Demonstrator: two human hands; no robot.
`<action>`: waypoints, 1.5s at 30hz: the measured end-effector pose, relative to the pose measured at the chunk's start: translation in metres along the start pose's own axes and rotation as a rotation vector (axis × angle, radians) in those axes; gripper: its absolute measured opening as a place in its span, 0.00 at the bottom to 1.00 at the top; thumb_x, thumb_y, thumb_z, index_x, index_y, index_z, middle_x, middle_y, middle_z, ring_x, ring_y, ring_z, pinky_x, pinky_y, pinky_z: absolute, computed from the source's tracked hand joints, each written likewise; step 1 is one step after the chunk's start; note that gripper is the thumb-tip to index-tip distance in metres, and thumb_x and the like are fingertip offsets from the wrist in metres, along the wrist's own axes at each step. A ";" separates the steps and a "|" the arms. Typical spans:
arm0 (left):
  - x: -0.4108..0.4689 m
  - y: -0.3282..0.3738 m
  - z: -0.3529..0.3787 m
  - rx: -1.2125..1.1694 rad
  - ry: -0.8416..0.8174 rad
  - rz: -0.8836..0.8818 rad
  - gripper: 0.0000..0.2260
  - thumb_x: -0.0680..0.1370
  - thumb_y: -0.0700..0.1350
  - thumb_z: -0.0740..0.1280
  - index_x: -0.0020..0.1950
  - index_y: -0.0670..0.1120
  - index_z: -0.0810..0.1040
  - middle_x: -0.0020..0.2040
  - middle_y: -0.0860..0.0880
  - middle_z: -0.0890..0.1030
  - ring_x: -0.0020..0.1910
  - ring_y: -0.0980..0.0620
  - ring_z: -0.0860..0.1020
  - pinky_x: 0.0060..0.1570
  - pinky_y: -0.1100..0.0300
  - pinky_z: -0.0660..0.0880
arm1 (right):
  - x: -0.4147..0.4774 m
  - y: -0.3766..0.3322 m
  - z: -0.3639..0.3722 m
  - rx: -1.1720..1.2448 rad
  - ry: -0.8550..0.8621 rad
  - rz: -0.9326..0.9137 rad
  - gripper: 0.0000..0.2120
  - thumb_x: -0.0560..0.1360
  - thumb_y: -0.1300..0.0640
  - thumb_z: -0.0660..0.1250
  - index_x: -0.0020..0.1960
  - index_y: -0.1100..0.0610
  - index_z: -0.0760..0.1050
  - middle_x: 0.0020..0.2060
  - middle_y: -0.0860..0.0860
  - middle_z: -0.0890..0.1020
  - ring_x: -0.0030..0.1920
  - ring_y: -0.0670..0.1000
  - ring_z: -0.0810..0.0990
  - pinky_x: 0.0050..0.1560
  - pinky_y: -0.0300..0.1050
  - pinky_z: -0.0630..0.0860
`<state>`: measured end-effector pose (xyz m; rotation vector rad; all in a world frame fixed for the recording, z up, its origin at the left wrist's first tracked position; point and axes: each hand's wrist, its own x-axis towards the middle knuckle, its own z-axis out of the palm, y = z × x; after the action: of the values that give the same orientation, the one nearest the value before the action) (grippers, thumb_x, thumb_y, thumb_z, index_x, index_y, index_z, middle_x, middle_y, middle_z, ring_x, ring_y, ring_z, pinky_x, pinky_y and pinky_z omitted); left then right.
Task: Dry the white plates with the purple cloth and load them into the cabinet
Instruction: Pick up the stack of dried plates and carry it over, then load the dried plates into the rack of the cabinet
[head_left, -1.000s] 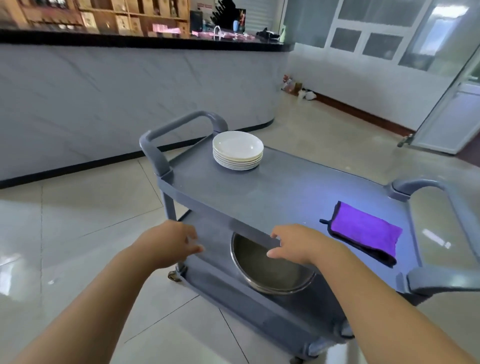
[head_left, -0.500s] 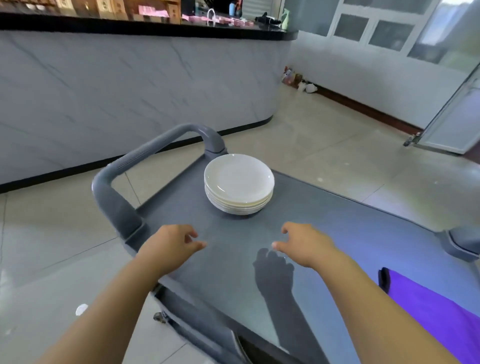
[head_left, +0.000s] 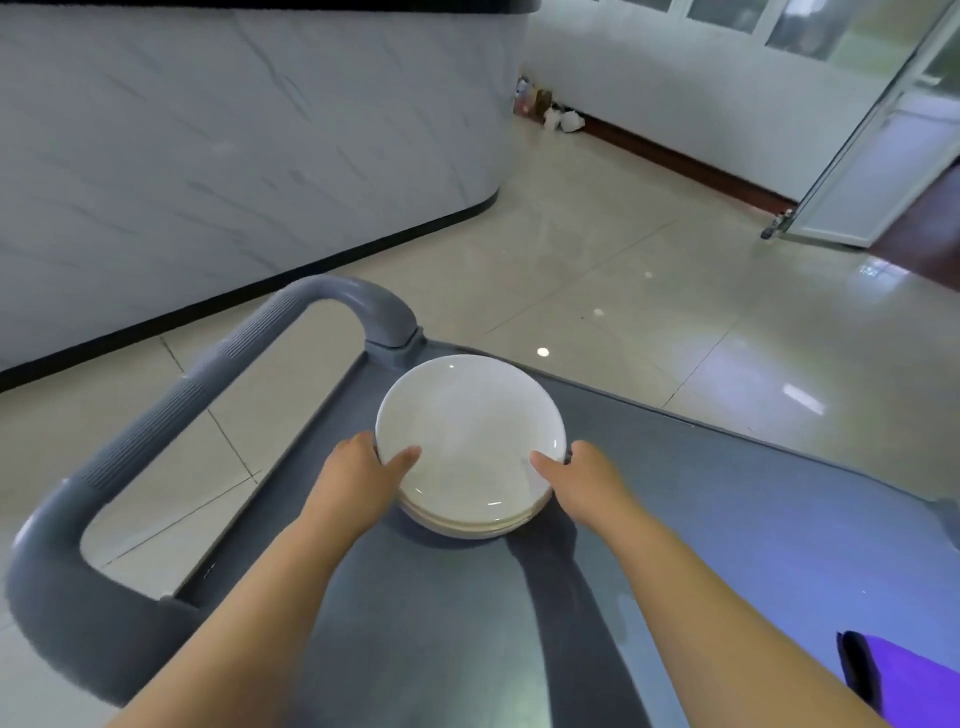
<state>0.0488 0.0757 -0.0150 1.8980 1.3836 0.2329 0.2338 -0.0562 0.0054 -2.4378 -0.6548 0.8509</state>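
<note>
A stack of several white plates (head_left: 470, 431) sits on the grey cart top (head_left: 701, 519), near the cart's left handle. My left hand (head_left: 363, 475) grips the left rim of the top plate, thumb lying on its upper face. On the opposite rim my right hand (head_left: 582, 475) grips the same plate, thumb on top as well. The purple cloth (head_left: 904, 680) lies folded at the cart's near right corner, partly cut off by the frame edge. No cabinet is in view.
The cart's grey looped handle (head_left: 171, 415) curves round on the left. A white marble-look counter wall (head_left: 234, 156) stands behind, over a glossy tiled floor (head_left: 649, 270). A glass door (head_left: 893, 156) stands open at the far right.
I have come closer to the cart. Both hands moved forward from hovering over the cart top to the stack and took hold of the top plate's rim.
</note>
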 end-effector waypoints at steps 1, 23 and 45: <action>0.003 0.002 0.001 0.011 -0.004 0.002 0.14 0.78 0.54 0.66 0.48 0.43 0.74 0.41 0.50 0.75 0.40 0.50 0.73 0.32 0.60 0.65 | 0.004 0.000 0.002 0.014 0.007 0.005 0.18 0.78 0.47 0.65 0.58 0.61 0.72 0.53 0.55 0.79 0.47 0.54 0.74 0.43 0.44 0.67; -0.004 0.000 -0.008 -0.334 -0.211 -0.273 0.13 0.72 0.45 0.75 0.37 0.38 0.75 0.30 0.44 0.72 0.30 0.47 0.68 0.36 0.56 0.67 | -0.016 0.017 -0.013 0.434 -0.147 0.177 0.15 0.72 0.63 0.73 0.53 0.69 0.74 0.43 0.61 0.83 0.34 0.55 0.84 0.31 0.43 0.79; -0.159 0.129 0.071 -0.209 -0.403 0.520 0.09 0.74 0.43 0.72 0.51 0.51 0.77 0.42 0.57 0.79 0.41 0.58 0.77 0.36 0.64 0.69 | -0.220 0.174 -0.108 0.667 0.613 0.112 0.16 0.69 0.65 0.75 0.54 0.61 0.76 0.45 0.53 0.81 0.45 0.57 0.82 0.39 0.55 0.82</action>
<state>0.1201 -0.1125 0.0654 1.9598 0.5660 0.2202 0.2011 -0.3462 0.0780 -1.9549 0.0085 0.2481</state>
